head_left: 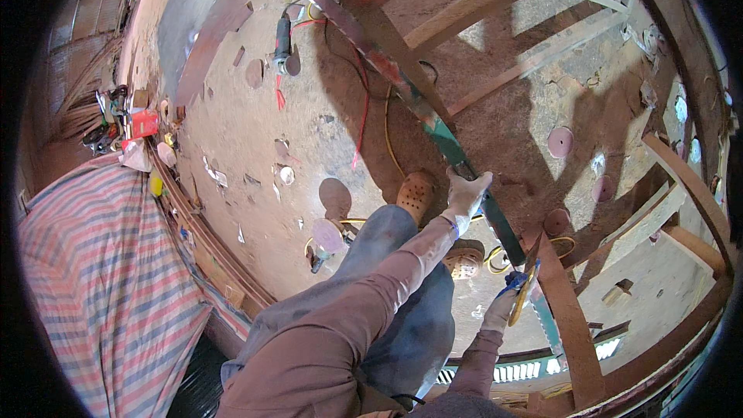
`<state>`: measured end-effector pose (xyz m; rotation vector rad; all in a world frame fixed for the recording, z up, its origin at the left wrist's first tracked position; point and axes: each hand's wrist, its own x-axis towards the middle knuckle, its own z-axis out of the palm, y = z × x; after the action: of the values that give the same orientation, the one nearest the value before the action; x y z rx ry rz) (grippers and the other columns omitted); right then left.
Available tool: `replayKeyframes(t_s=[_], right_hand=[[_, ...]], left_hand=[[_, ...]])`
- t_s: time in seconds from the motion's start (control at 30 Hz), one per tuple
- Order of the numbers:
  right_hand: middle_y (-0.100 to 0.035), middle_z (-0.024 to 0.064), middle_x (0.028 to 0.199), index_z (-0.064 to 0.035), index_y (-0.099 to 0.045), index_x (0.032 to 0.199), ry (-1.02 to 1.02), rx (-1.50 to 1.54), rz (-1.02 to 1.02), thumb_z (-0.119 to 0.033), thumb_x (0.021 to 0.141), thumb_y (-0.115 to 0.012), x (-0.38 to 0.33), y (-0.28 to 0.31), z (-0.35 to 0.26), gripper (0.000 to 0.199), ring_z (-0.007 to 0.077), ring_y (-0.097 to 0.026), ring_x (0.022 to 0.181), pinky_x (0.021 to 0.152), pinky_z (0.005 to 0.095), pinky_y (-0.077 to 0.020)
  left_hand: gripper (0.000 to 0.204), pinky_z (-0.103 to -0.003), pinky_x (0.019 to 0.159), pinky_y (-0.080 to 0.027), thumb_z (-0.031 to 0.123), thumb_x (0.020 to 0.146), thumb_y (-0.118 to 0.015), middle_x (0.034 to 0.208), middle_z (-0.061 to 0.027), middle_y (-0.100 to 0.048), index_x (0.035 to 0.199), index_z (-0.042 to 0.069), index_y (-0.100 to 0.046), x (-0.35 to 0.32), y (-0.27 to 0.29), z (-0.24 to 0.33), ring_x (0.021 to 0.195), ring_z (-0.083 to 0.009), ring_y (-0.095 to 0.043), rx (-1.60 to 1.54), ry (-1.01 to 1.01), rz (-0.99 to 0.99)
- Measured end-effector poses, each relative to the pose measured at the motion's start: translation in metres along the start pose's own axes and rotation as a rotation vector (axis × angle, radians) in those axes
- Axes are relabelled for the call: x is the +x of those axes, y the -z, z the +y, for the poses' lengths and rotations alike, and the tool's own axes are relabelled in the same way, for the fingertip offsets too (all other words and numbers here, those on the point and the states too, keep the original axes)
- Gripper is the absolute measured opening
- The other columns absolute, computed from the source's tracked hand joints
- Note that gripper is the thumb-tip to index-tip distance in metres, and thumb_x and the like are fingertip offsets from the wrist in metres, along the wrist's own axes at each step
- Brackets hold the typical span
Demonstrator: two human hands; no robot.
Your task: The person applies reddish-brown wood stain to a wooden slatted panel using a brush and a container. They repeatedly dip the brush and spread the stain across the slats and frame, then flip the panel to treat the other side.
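A long, narrow board with worn green, dark and reddish patches slants from the upper left to the lower right. Near its middle, my gloved left hand is closed round the board's edge. My right hand, lower and farther right, is closed on a flat, pointed yellow tool with blue about it; its exact kind does not show. The tool lies beside the board's lower part, and whether the two touch I cannot tell. A reddish-brown plank runs just right of that tool.
Brown wooden frames stand at the upper right, with a curved one at the far right. An angle grinder, cables and round sanding discs lie on the floor. A second power tool sits by my knee. Striped cloth hangs at left.
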<state>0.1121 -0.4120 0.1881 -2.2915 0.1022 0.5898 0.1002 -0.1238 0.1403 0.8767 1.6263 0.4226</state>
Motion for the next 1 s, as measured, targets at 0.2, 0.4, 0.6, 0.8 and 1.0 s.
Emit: replayKeyframes(t_s=[0.2, 0.4, 0.6, 0.8, 1.0], right_hand=[[-0.053, 0.0108, 0.119, -0.0015, -0.042, 0.141, 0.116, 0.016, 0.144, -0.024, 0.106, -0.052, -0.038, 0.011, -0.044, 0.043, 0.022, -0.054, 0.1, 0.09, 0.0388, -0.0468], [-0.055, 0.0071, 0.102, -0.0026, -0.048, 0.132, -0.103, 0.378, 0.062, -0.042, 0.105, -0.05, -0.077, 0.031, -0.096, 0.048, 0.0177, -0.052, 0.087, 0.082, 0.0353, -0.0445], [-0.064, 0.0089, 0.099, -0.0024, -0.054, 0.121, -0.131, 0.447, 0.012, -0.045, 0.104, -0.05, -0.11, 0.062, -0.16, 0.046, 0.0168, -0.06, 0.086, 0.082, 0.033, -0.0461], [-0.063, 0.009, 0.096, -0.0049, -0.055, 0.123, -0.131, 0.418, -0.008, -0.058, 0.104, -0.04, -0.138, 0.101, -0.214, 0.058, 0.0166, -0.06, 0.08, 0.078, 0.0325, -0.0492], [-0.069, 0.0142, 0.089, 0.0017, -0.059, 0.116, 0.07, 0.406, 0.076, -0.057, 0.104, -0.042, -0.158, 0.161, -0.287, 0.062, 0.0179, -0.065, 0.067, 0.062, 0.0287, -0.0541]], left_hand=[[0.084, -0.034, 0.076, -0.051, 0.031, 0.077, -0.087, 0.104, -0.008, -0.058, 0.133, 0.0, -0.032, 0.015, 0.003, -0.019, 0.085, -0.0189, -0.059, -0.163, 0.052, -0.123], [0.111, -0.039, 0.102, -0.044, 0.036, 0.073, -0.089, 0.129, -0.0154, -0.055, 0.153, 0.001, -0.019, -0.016, 0.027, 0.035, 0.116, -0.0264, -0.056, -0.147, 0.031, -0.192], [0.132, -0.039, 0.12, -0.026, 0.055, 0.069, -0.087, 0.155, -0.0267, -0.029, 0.158, 0.002, -0.004, -0.041, 0.036, 0.052, 0.145, -0.0354, -0.029, 0.231, 0.122, -0.061], [0.135, -0.042, 0.109, -0.041, 0.036, 0.071, -0.091, 0.148, -0.0274, -0.039, 0.157, 0.002, 0.006, -0.069, 0.044, 0.086, 0.133, -0.0352, -0.047, 0.282, 0.067, -0.042], [0.13, -0.045, 0.092, -0.049, 0.028, 0.074, -0.091, 0.136, -0.0271, -0.05, 0.157, 0.003, 0.005, -0.056, 0.061, 0.05, 0.112, -0.0298, -0.058, -0.123, 0.218, -0.082]])
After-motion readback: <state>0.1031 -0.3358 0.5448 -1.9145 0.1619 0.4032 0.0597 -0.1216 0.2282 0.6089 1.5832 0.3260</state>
